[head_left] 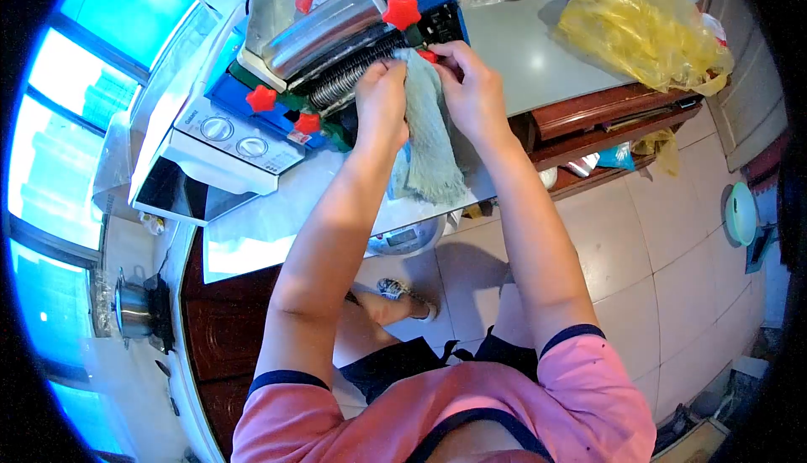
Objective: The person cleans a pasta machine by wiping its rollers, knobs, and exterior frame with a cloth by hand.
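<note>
In the head view, the left hand (383, 100) is curled with its fingertips pinching the upper part of a pale blue-green cloth (430, 127), which hangs in front of a roller machine (273, 118), its frayed lower end over the bench (521, 55). The right hand (475, 93) is bent, thumb and forefinger close together at the cloth's top edge and a red star knob (427, 56); whether they grip cloth or knob, I cannot tell. The ridged roller (357, 75) lies just beside the left hand's fingers. If the rollers turned, its grooves could snag the cloth's loose threads or draw fingertips in; a knock from the right hand might also shift the knob's setting.
</note>
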A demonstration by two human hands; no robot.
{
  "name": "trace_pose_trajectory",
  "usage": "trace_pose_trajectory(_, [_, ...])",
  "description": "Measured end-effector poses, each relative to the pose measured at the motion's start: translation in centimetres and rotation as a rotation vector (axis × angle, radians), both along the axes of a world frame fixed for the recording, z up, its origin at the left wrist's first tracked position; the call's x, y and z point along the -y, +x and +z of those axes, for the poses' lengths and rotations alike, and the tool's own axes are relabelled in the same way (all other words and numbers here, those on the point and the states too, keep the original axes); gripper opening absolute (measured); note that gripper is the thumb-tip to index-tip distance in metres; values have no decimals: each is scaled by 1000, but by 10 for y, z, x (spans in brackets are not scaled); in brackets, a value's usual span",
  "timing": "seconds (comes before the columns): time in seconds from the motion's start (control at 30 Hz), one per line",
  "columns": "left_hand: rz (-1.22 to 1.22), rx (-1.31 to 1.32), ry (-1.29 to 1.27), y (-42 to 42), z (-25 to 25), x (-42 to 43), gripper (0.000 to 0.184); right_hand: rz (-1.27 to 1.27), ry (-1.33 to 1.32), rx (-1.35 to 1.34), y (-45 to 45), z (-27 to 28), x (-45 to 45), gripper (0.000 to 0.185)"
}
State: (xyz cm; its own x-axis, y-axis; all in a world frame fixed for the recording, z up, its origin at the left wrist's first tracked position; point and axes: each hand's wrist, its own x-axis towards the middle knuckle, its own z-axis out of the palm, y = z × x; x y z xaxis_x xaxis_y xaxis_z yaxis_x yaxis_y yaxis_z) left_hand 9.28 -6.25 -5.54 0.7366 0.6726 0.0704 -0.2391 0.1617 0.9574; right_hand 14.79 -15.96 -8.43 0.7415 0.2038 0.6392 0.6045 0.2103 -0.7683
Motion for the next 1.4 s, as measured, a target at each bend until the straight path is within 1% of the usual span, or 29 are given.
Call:
trace_pose_trajectory(0.07, [43,-8,33,7,-2,-4,10,16,1,-3,1,-2,-3,19])
trace_pose_trajectory(0.13, [151,-32,289,10,-5,-4,12,-17,-1,37,3,-3,-4,20])
trace_pose_trajectory(0.17, [252,-18,367,9,-9,5,12,0,-11,7,2,-3,-2,20])
trace_pose_trajectory(0.2, [261,-18,368,7,-13,13,12,9,-10,9,1,-3,-1,20])
trace_pose_trajectory(0.27, [265,178,231,5,-18,20,11,24,0,-1,1,-1,-1,20])
trace_pose_trajectory(0.33, [259,180,199,6,-16,15,10,67,12,-24,3,0,-2,20])
trace_pose_trajectory(0.4, [255,51,330,8,-15,5,10,117,13,-53,6,-2,-2,20])
trace_pose_trajectory(0.43, [271,48,328,11,-12,-1,10,105,35,-45,7,-4,-4,20])
trace_pose_trajectory(0.47, [288,-70,488,15,-9,-8,11,97,56,-39,6,-6,-6,19])
trace_pose_trajectory(0.5, [312,-197,639,14,-7,-14,12,63,9,-46,7,-6,-7,19])
trace_pose_trajectory(0.53, [295,-187,590,16,-13,-16,15,47,-15,-61,2,0,-3,19])
trace_pose_trajectory(0.6, [430,-115,608,7,-8,10,15,64,-23,-101,4,-2,-4,20])
trace_pose_trajectory(0.67, [370,50,321,10,-16,18,15,97,2,-101,3,0,-4,20])
trace_pose_trajectory(0.73, [348,81,303,10,-13,12,15,59,-24,-91,5,-3,-6,20])
trace_pose_trajectory(0.8, [383,-91,524,8,-3,9,16,46,-27,-79,10,-8,-10,19])
trace_pose_trajectory(0.83, [393,-133,704,9,2,1,18,36,-17,-56,10,-8,-10,19])
trace_pose_trajectory(0.93, [414,-148,720,11,2,2,19,0,-48,-42,8,-8,-10,19])
trace_pose_trajectory(0.97, [462,-108,728,12,-4,5,15,-13,-45,-18,6,-7,-9,19])
trace_pose_trajectory(1.0, [444,-98,724,10,-10,7,15,-30,-41,11,6,-6,-8,19])
trace_pose_trajectory(1.07, [316,-1,442,6,-14,9,11,-30,-39,0,-1,1,-2,19])
trace_pose_trajectory(1.1, [247,-13,346,7,-10,5,8,-35,-55,-10,-1,3,-1,19])
trace_pose_trajectory(1.13, [236,-47,422,6,-2,3,8,-34,-70,-22,-2,4,-1,19])
trace_pose_trajectory(1.2, [256,-178,691,9,4,-11,7,-43,-60,-30,0,0,-4,20])
trace_pose_trajectory(1.23, [247,-179,687,8,3,-11,7,-28,-30,-31,-1,0,-4,20])
trace_pose_trajectory(1.3, [357,-184,828,9,1,-6,8,-9,-17,-36,0,1,-3,20])
trace_pose_trajectory(1.33, [352,-176,830,7,-2,-1,8,-16,-14,-31,1,1,-3,20])
trace_pose_trajectory(1.4, [271,-4,476,1,-11,9,10,-24,-23,-20,1,0,-3,21])
